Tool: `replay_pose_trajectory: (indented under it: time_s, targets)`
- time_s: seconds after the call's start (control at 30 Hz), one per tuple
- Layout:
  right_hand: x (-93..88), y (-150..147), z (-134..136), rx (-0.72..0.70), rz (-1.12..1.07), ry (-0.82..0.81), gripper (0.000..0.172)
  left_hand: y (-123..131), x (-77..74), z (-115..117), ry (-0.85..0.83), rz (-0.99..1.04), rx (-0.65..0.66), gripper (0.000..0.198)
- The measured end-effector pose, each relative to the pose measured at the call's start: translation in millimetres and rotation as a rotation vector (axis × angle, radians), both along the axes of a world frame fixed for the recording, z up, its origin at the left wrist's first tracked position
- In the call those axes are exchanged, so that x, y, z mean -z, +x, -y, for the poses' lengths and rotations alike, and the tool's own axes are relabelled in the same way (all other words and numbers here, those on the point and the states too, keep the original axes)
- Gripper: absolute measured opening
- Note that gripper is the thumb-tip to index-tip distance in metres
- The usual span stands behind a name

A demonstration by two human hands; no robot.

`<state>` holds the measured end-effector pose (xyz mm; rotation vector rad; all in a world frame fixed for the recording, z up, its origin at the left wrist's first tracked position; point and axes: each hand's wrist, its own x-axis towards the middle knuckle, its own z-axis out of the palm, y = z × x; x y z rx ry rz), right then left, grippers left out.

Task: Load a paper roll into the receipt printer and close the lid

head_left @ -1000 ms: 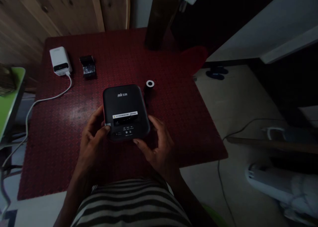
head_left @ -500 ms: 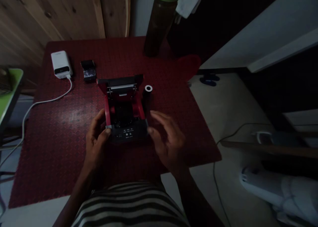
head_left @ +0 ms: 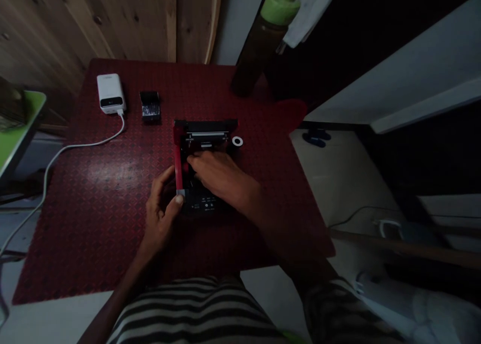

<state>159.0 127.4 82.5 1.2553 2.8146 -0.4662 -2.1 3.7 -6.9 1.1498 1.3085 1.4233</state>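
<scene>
A small black receipt printer (head_left: 199, 203) with a red inside stands on the red table (head_left: 97, 183), its lid (head_left: 206, 126) flipped open toward the back. My left hand (head_left: 163, 211) grips the printer's left front corner, thumb on the grey latch. My right hand (head_left: 221, 176) reaches down into the open paper bay, fingers curled inside; what they touch is hidden. A small paper roll (head_left: 237, 142) stands on end just right of the printer.
A white power bank (head_left: 108, 93) with a white cable (head_left: 75, 147) lies at the back left, a small black device (head_left: 150, 106) beside it. A dark bottle with a green cap (head_left: 263, 43) stands at the table's back edge. A green stand (head_left: 17, 133) is at left.
The printer's lid went from closed to flipped open, showing the red inside. My right hand left the printer's right side and moved into the open bay. The left hand stayed on the left corner.
</scene>
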Motion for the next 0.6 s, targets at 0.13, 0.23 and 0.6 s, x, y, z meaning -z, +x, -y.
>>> replay_pose_trajectory:
  time_s: [0.13,0.23,0.6]
  targets:
    - [-16.4,2.0,1.4,0.007,0.081,-0.045,0.030,-0.2,2.0,-0.5,0.011,-0.014,-0.008,0.063]
    - [-22.9,4.6,11.9,0.066,0.029,0.010,0.026,0.5,-1.4,-1.5,0.039,-0.017,-0.001,0.058]
    - [-1.4,119.5,66.3,0.561,-0.948,0.196,0.027,3.4,-11.1,-3.4,0.033,-0.042,-0.026,0.056]
